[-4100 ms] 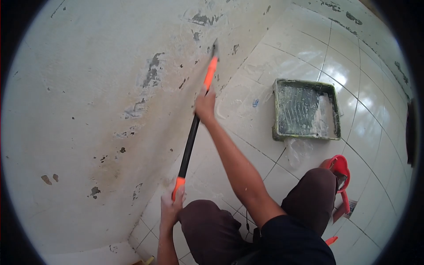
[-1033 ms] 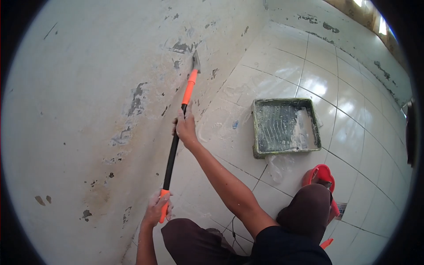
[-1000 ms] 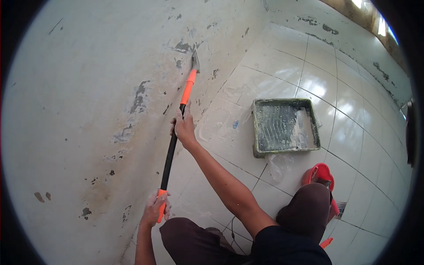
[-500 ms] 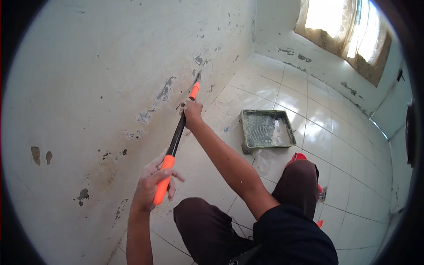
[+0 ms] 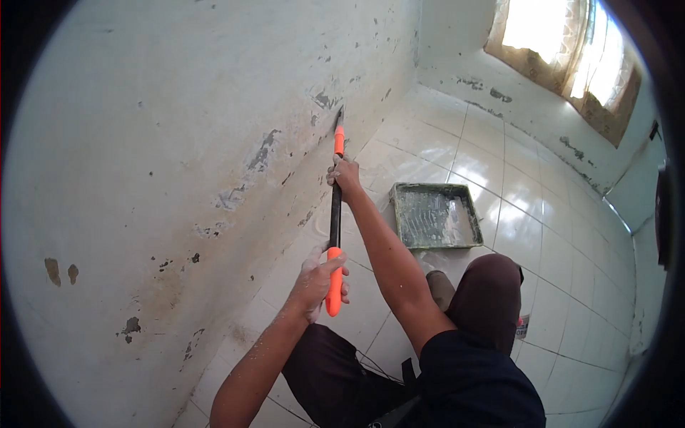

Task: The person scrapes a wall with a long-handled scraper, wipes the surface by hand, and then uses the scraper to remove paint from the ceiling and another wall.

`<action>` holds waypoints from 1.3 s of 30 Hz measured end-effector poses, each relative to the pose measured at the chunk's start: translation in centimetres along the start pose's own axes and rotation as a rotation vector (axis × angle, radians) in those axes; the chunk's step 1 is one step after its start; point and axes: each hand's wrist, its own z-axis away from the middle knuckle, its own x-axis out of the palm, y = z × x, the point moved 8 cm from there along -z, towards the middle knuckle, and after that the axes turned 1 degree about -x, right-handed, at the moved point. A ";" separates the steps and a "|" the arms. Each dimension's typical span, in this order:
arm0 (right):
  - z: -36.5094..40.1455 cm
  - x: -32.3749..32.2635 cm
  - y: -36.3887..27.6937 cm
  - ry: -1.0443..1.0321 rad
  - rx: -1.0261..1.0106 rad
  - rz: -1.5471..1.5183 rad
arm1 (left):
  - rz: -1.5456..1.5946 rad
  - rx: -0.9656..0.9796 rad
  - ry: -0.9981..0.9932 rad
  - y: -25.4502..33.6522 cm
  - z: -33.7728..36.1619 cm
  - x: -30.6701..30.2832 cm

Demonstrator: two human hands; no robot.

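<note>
A long scraper (image 5: 336, 214) with a black shaft and orange grip runs nearly upright through the view. Its narrow dark tip is at the stained wall (image 5: 235, 164), beside grey patches of peeled paint. My left hand (image 5: 319, 279), dusted with white powder, is wrapped round the orange grip at the lower end. Higher up the shaft, just below the orange collar, my right hand (image 5: 344, 177) is closed round it.
A paint tray (image 5: 473, 241) smeared with grey-white residue stands on the tiled floor (image 5: 571, 285) right of my hands. Clear plastic lies by its near edge. My bent knees are below. A curtained window (image 5: 564, 50) is at the upper right.
The scraper's lower end and my left hand have swung right, so the tool is more upright. Its tip and my right hand have also shifted slightly right. My left fingers have closed round the grip.
</note>
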 end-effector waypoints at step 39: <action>-20.5 -13.7 -7.9 0.164 -0.122 0.247 | -0.412 -0.097 0.383 3.2 -25.2 10.8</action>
